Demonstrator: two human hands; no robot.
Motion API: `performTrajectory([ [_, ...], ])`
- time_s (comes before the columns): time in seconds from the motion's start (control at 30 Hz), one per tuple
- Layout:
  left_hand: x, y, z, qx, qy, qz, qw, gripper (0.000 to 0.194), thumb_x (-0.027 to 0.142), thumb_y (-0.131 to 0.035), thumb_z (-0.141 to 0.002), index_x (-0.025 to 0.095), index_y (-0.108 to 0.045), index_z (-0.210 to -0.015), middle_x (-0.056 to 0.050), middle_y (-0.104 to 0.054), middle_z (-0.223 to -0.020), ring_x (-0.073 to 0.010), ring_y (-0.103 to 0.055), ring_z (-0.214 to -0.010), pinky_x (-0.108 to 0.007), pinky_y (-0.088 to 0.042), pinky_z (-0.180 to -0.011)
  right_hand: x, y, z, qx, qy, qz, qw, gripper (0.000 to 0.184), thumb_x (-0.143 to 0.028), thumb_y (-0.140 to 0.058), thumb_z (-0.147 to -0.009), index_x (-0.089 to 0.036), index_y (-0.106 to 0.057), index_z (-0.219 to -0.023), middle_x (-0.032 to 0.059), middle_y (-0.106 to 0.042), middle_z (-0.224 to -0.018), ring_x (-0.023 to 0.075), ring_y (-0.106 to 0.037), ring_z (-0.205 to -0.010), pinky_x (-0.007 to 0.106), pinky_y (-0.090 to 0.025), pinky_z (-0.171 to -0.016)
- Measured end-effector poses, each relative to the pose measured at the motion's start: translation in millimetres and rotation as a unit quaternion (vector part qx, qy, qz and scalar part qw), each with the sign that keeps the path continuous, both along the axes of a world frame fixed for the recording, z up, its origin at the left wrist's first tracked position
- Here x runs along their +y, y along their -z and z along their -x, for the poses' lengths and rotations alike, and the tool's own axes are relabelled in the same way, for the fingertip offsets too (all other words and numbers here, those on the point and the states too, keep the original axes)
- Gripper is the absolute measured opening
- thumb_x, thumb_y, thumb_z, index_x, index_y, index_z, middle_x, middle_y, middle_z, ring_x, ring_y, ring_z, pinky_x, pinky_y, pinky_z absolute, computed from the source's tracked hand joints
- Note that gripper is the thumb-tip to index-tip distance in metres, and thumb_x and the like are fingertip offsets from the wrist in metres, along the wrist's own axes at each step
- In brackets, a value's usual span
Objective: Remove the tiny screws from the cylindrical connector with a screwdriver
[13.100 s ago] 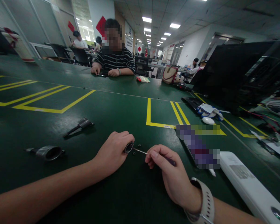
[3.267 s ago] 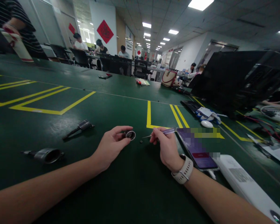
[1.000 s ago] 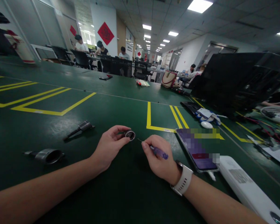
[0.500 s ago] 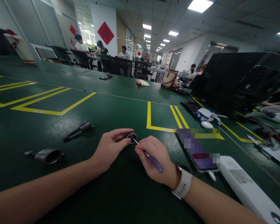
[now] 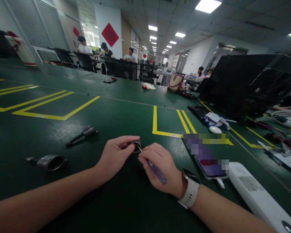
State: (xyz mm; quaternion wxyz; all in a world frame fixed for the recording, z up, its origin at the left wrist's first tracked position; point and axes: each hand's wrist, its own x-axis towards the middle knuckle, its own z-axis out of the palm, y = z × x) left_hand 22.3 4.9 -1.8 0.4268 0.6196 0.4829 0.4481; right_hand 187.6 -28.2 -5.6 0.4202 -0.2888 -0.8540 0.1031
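My left hand (image 5: pixel 116 154) is closed, pinching a small round metal cup that looks like a hole saw (image 5: pixel 137 147) between thumb and fingers, its open mouth facing right. In my right hand (image 5: pixel 160 166) is a screwdriver (image 5: pixel 157 172) with a clear purple handle. The screwdriver's thin shaft points up and left, and its tip is inside the cup's mouth; what it touches there is too small to make out. To the left on the table lie a larger hole saw (image 5: pixel 49 162) and a slimmer hole saw (image 5: pixel 86 131), both on their sides.
Right of my hands lie a phone (image 5: pixel 208 161) with a cable and a long white power strip (image 5: pixel 259 197). Beyond are a white mouse (image 5: pixel 215 129), gloves (image 5: pixel 215 119) and a large black case (image 5: pixel 242 84). Yellow tape marks the green table (image 5: pixel 126 113). People sit farther back.
My right hand and the screwdriver have shifted slightly left, the handle's end dropping a little and the wrist turning. The cup in my left hand has tilted and lowered slightly.
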Motion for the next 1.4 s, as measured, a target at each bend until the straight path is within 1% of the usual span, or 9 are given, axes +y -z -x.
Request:
performTrajectory([
  [0.3,0.5,-1.3,-0.3,0.016,-0.001,0.010,1.000,0.026,0.020,-0.056,-0.071,0.018,-0.068,-0.094,-0.002,-0.073,-0.093,-0.0171,-0.067,-0.085,-0.031,-0.055,-0.080,-0.6,-0.7,1.0,-0.007,0.016,0.000,1.000,0.009,-0.012,-0.048,-0.084,-0.014,-0.056,-0.088,0.0068,-0.060,-0.083,0.0155,-0.055,-0.076,0.030,-0.047,-0.069],
  [0.5,2.6,2.1,-0.7,-0.010,0.013,0.015,1.000,0.027,0.021,-0.057,-0.071,0.017,-0.065,-0.096,-0.003,-0.071,-0.097,-0.0195,-0.066,-0.090,-0.035,-0.054,-0.084,-1.7,-0.8,-1.9,0.021,0.045,-0.055,0.997,0.014,-0.013,-0.049,-0.085,-0.017,-0.057,-0.097,0.0067,-0.062,-0.086,0.0164,-0.056,-0.078,0.031,-0.048,-0.068],
  [0.6,1.6,3.4,-2.2,-0.049,0.025,0.021,0.998,0.034,0.018,-0.061,-0.068,0.017,-0.059,-0.103,-0.005,-0.068,-0.105,-0.0204,-0.064,-0.098,-0.037,-0.051,-0.090,1.0,-2.4,0.5,-0.016,0.075,-0.026,0.997,0.018,-0.013,-0.049,-0.086,-0.018,-0.055,-0.103,0.0081,-0.062,-0.101,0.0186,-0.055,-0.092,0.034,-0.048,-0.079],
  [0.7,-0.4,3.3,-3.4,-0.071,0.058,0.044,0.995,0.045,0.017,-0.061,-0.068,0.017,-0.052,-0.112,-0.006,-0.064,-0.110,-0.0211,-0.064,-0.097,-0.037,-0.053,-0.087,4.4,-2.6,3.7,-0.056,0.084,0.014,0.995,0.019,-0.014,-0.056,-0.081,-0.017,-0.053,-0.100,0.0084,-0.058,-0.111,0.0209,-0.051,-0.102,0.038,-0.045,-0.088],
  [0.83,-0.8,4.6,-3.8,-0.068,0.109,0.062,0.990,0.053,0.015,-0.061,-0.069,0.020,-0.045,-0.119,-0.007,-0.057,-0.119,-0.0204,-0.066,-0.091,-0.035,-0.057,-0.078,5.5,-0.4,5.0,-0.107,0.098,0.043,0.988,0.020,-0.010,-0.057,-0.077,-0.017,-0.051,-0.095,0.0085,-0.057,-0.106,0.0217,-0.051,-0.097,0.037,-0.047,-0.082],
  [0.93,-0.1,6.9,-3.6,-0.060,0.130,0.053,0.988,0.054,0.016,-0.060,-0.070,0.020,-0.043,-0.121,-0.008,-0.053,-0.123,-0.0213,-0.064,-0.095,-0.036,-0.056,-0.079,5.5,1.4,4.6,-0.123,0.118,0.048,0.984,0.021,-0.007,-0.055,-0.076,-0.017,-0.050,-0.093,0.0085,-0.055,-0.103,0.0215,-0.051,-0.093,0.036,-0.047,-0.077],
  [1.13,-4.5,8.0,-2.8,0.087,0.086,-0.040,0.992,0.046,0.024,-0.057,-0.076,0.021,-0.045,-0.121,-0.009,-0.052,-0.125,-0.0256,-0.055,-0.111,-0.042,-0.051,-0.088,16.8,8.5,0.9,-0.117,0.208,0.067,0.969,0.020,-0.007,-0.053,-0.075,-0.017,-0.047,-0.091,0.0073,-0.053,-0.090,0.0207,-0.051,-0.081,0.035,-0.047,-0.069],
  [1.3,-7.5,6.8,-2.1,0.188,0.076,-0.077,0.976,0.045,0.026,-0.053,-0.079,0.021,-0.044,-0.122,-0.009,-0.053,-0.120,-0.0248,-0.059,-0.101,-0.042,-0.054,-0.079,39.4,11.0,-5.5,-0.146,0.294,0.068,0.942,0.019,-0.009,-0.056,-0.075,-0.016,-0.047,-0.091,0.0067,-0.054,-0.091,0.0194,-0.053,-0.080,0.032,-0.046,-0.070],
  [1.4,-8.0,7.1,-0.9,0.216,0.089,-0.114,0.966,0.041,0.026,-0.051,-0.080,0.023,-0.045,-0.121,-0.009,-0.050,-0.124,-0.0240,-0.058,-0.101,-0.043,-0.053,-0.081,60.5,9.2,-10.6,-0.158,0.339,0.075,0.924,0.017,-0.010,-0.056,-0.076,-0.015,-0.048,-0.091,0.0093,-0.054,-0.094,0.0206,-0.055,-0.082,0.032,-0.045,-0.072],
])
